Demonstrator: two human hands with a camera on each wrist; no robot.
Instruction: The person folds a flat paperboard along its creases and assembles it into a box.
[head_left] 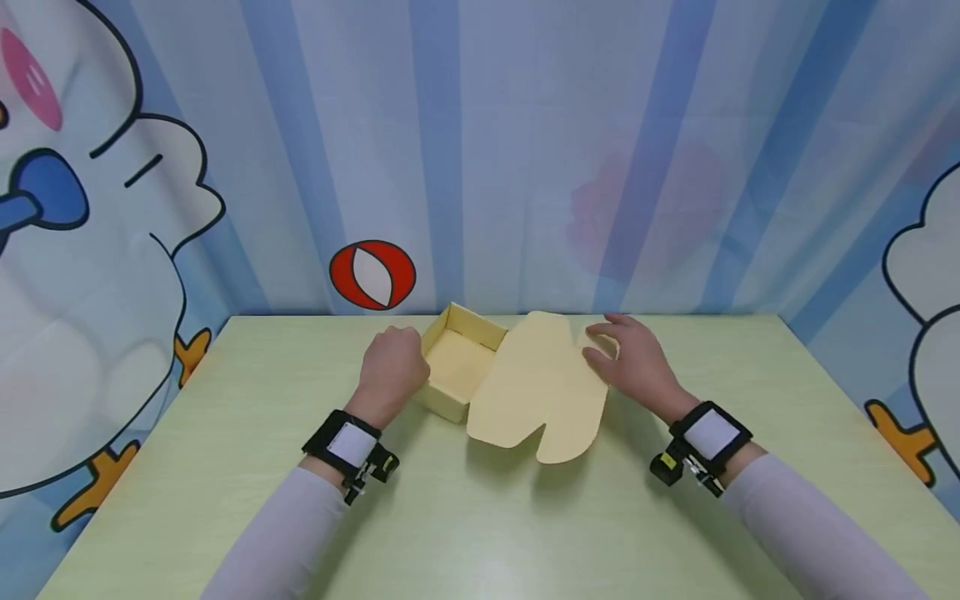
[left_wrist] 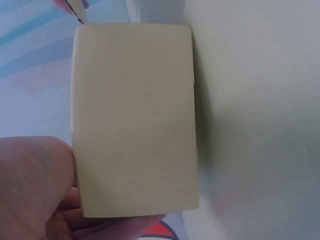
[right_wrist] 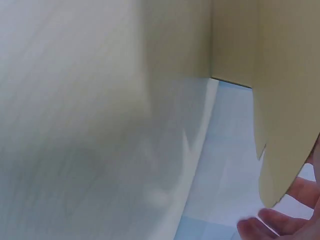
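Observation:
A small pale-yellow cardboard box (head_left: 453, 363) stands on the table, its top open and its inside showing. From its right side a broad lid with rounded, notched flaps (head_left: 536, 383) folds out over the table. My left hand (head_left: 393, 360) grips the box at its left side; in the left wrist view its fingers (left_wrist: 107, 231) reach round the end of a plain box wall (left_wrist: 135, 120). At the lid's far right flap is my right hand (head_left: 637, 358), thumb and fingers spread in a loose curve round its edge. The right wrist view shows those fingers (right_wrist: 280, 222) apart beside the flap tip (right_wrist: 275, 185).
The pale-green table (head_left: 480, 517) ends at a blue striped curtain (head_left: 510, 167) behind the box. Cartoon figures and a red-and-white ball (head_left: 372, 275) are printed on the cloth. Each wrist wears a strapped camera, the left one (head_left: 352, 450) close above the tabletop.

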